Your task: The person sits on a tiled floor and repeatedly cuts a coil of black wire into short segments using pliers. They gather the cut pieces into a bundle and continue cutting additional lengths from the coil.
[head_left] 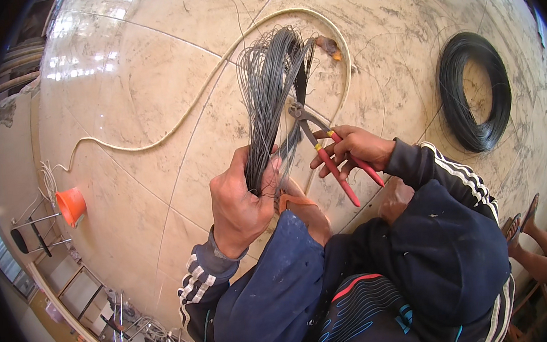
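My left hand (241,206) is closed round the lower end of a thick bundle of thin grey wire (267,101), whose looped strands fan out at the top. My right hand (358,149) holds end-cutting pincers (338,159) with red grips and yellow bands, their handles spread apart. The pincer head lies against the right side of the bundle, by a tighter dark strand group. Whether a wire sits between the jaws is too small to tell. The far end of the bundle rests near the tiled floor, below a pale cable's curve.
A large coil of black wire (446,96) lies at the right. The pale cable (174,137) winds across the tiled floor (134,201). An orange bucket (71,207) stands at the left, near metal-legged stools. A brown lump (328,48) lies beyond the bundle. Another person's legs (539,246) show at far right.
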Tool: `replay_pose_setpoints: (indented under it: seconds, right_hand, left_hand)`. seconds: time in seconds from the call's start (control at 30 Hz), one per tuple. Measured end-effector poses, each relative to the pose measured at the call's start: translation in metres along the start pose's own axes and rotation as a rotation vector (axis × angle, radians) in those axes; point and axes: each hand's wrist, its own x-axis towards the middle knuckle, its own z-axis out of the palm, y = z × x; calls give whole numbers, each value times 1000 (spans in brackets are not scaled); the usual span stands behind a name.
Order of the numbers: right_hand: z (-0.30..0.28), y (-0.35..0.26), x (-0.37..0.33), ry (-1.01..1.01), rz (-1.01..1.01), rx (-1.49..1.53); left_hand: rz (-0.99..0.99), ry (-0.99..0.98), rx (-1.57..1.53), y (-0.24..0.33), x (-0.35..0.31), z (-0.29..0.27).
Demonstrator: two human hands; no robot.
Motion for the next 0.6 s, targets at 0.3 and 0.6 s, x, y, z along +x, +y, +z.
replay_pose_setpoints:
  seconds: [0.3, 0.6]
  right_hand:
    - [-8, 17, 12, 49, 2, 116]
    - [-9, 12, 2, 65, 94, 242]
  left_hand:
    - [73, -26, 81, -2, -1, 1]
    - [138, 34, 148, -5, -1, 4]
